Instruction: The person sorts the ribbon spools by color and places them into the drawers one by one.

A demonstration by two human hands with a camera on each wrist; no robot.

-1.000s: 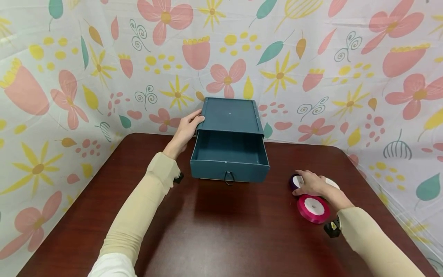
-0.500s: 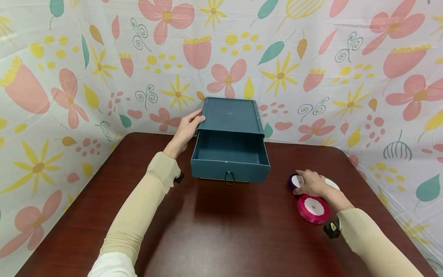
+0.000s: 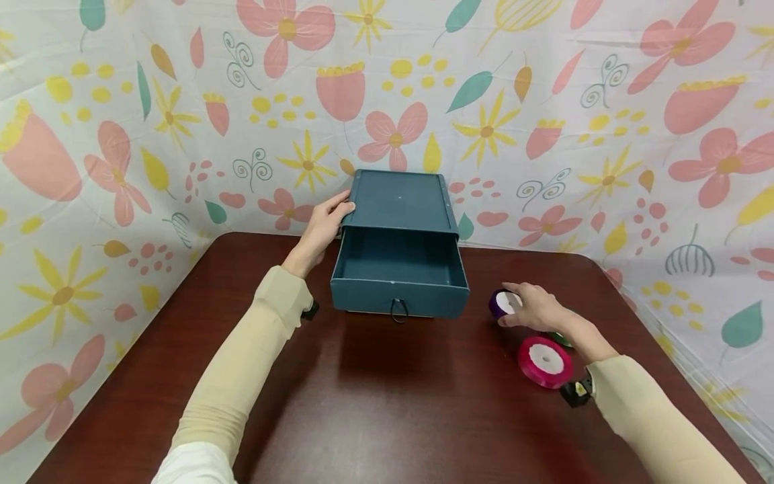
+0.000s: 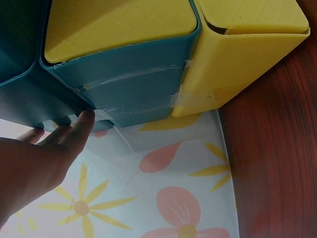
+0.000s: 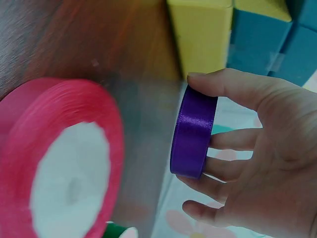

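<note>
My right hand [image 3: 536,307] pinches a purple ribbon roll [image 5: 193,134] with a white core, thumb on one edge and fingers on the other. Close by on the table lies a pink-red ribbon roll [image 3: 545,362], with part of a green roll [image 3: 560,339] showing under my wrist. A teal drawer box [image 3: 402,199] stands at the back centre, its top drawer [image 3: 400,298] pulled out with nothing visible inside. My left hand [image 3: 324,222] rests on the box's left side; in the left wrist view its fingers [image 4: 79,130] lie extended against the teal wall.
Below the teal box, a teal unit with a yellow front [image 4: 124,25] and a yellow unit [image 4: 242,59] are stacked and taped together. The dark wooden table [image 3: 375,417] meets a flowered cloth backdrop [image 3: 544,81]. A black loop handle [image 3: 399,309] hangs from the drawer.
My right hand has drawn the purple ribbon roll left and slightly away from the other rolls, uncovering some of the green one. My left hand and the open drawer stay put.
</note>
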